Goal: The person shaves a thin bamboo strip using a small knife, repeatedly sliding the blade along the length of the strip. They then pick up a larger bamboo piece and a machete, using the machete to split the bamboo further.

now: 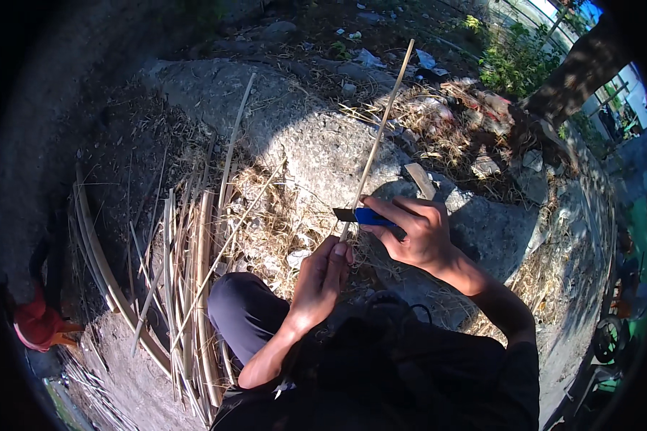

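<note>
A long thin wooden strip [378, 136], pale and perhaps bamboo, slants up and away in front of me. My left hand [322, 276] pinches its near end, the thumb lying along it. In my right hand [418, 231] is a blue utility knife [374, 217], its dark blade pointing left and lying across the strip just above my left fingertips. Whether the edge bites into the wood cannot be made out. Beyond my right hand, a short flat piece of wood [420, 180] rests against the concrete.
Several long split strips [187, 302] lie in a loose pile left of my knee. Dry shavings [273, 215] cover the ground ahead, beside a rough concrete slab [316, 144]. A tree trunk [582, 72] stands at far right. A red object [37, 323] is at far left.
</note>
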`<state>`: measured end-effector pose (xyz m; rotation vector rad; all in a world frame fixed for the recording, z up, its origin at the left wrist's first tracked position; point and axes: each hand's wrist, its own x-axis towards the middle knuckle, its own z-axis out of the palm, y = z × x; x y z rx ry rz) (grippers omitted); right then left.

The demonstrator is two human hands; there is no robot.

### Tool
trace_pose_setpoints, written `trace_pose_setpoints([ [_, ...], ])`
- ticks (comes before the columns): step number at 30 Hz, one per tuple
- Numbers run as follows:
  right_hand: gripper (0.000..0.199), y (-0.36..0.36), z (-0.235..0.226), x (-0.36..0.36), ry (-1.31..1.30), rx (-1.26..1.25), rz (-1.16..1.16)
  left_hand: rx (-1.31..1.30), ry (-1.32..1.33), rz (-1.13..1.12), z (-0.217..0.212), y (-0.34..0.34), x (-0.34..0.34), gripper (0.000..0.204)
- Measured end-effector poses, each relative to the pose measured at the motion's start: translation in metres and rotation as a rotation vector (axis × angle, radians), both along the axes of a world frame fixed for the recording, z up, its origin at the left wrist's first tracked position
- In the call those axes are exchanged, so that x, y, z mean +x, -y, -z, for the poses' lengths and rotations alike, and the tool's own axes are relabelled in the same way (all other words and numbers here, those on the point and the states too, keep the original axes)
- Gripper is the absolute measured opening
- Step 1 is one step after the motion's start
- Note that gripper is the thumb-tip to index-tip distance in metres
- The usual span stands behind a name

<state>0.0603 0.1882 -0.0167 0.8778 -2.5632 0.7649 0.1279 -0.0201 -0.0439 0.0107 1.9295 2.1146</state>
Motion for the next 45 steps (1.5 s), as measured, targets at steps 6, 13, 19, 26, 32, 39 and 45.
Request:
trace_pose_setpoints([
  [6,0.031,-0.032,0.000,-0.056,-0.105,-0.216,0.226,-0.153,-0.037,0.033,-0.003,0.001,0.011,0.035],
  [13,0.031,-0.050,0.003,-0.116,-0.066,-0.108,0.320,-0.318,-0.087,-0.001,0.002,0.016,0.020,0.036],
  [19,0.038,-0.099,0.012,-0.165,0.046,-0.233,0.470,-0.392,-0.089,0.027,0.017,0.033,0.039,0.025],
  [26,0.041,-0.044,-0.003,-0.119,0.709,-0.904,0.236,-0.305,-0.066,0.098,-0.003,0.038,0.044,0.032],
  [32,0.030,-0.040,-0.037,-0.099,0.886,-1.195,0.062,-0.270,0.065,0.247,-0.025,0.038,0.038,0.032],
  [39,0.026,-0.034,-0.056,-0.088,0.690,-1.139,0.164,-0.302,-0.085,0.071,-0.044,0.006,0.010,0.029],
  [45,0.023,-0.039,-0.061,-0.081,0.649,-1.148,0.165,-0.134,-0.077,-0.054,-0.032,-0.009,0.015,0.018],
])
